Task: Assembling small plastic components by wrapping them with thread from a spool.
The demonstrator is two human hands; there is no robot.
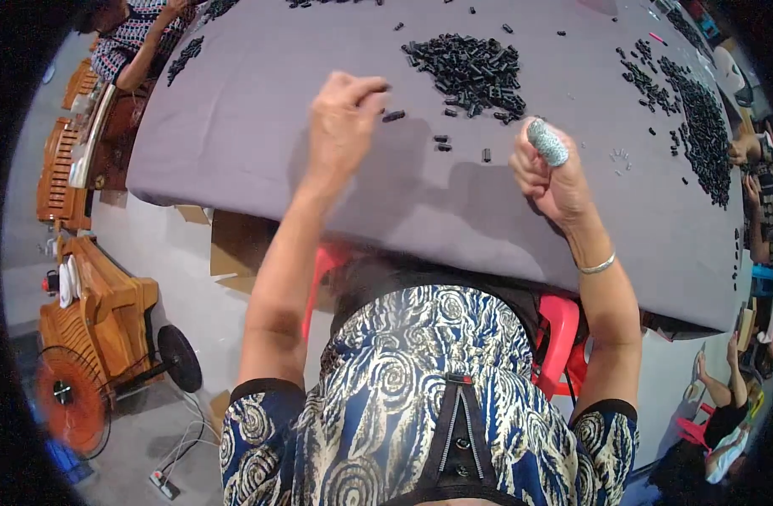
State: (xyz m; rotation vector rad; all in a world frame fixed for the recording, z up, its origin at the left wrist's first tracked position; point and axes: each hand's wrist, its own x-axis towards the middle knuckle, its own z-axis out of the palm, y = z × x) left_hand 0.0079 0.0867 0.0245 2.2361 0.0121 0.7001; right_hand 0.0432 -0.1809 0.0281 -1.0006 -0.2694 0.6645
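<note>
My left hand (339, 126) is over the grey tablecloth with its fingertips pinched. A small dark bit, apparently one of the black pieces, shows at the tips. Just beside it lies a loose small black cylindrical piece (393, 115). To the right, my right hand (552, 173) is curled closed above the cloth, and whatever it may hold is hidden. A silvery, speckled wrap (547, 142) covers its thumb. Beyond and between the hands is a heap of small black pieces (471, 72). A few single black pieces (441, 139) lie in front of the heap.
More black pieces (697, 126) cover the right side of the grey tablecloth (226, 126), near small clear bits (620, 160). Other people sit at the far left and right. A red plastic chair (558, 337) is beneath me. On the left floor stand wooden furniture (108, 295) and a fan (66, 392).
</note>
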